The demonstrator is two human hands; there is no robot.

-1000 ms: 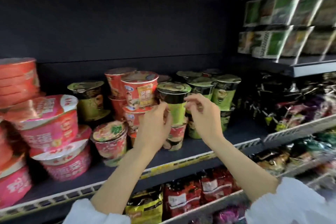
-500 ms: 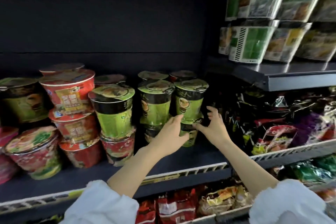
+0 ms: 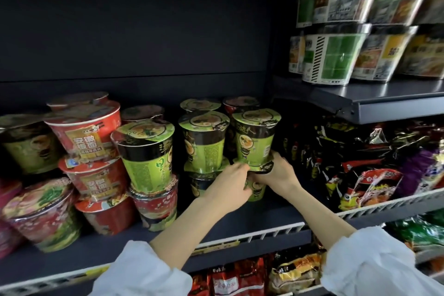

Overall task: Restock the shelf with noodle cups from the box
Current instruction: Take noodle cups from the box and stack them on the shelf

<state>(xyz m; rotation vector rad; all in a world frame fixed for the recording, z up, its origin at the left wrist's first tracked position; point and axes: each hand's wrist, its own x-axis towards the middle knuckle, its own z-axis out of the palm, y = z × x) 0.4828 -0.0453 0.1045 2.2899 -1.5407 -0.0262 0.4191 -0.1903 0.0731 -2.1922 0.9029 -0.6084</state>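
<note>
Two dark metal shelves fill my view: the lower shelf (image 3: 240, 221) carries stacked red and green noodle cups before a black back panel, with snack bags (image 3: 367, 175) to the right and white-green tubs (image 3: 334, 57) on the upper shelf. My left hand (image 3: 228, 185) and right hand (image 3: 276, 175) meet at the lower green noodle cup (image 3: 258, 190) of the rightmost stack, fingers curled round its lid rim. Another green cup (image 3: 254, 139) stands upright on top of it.
</note>
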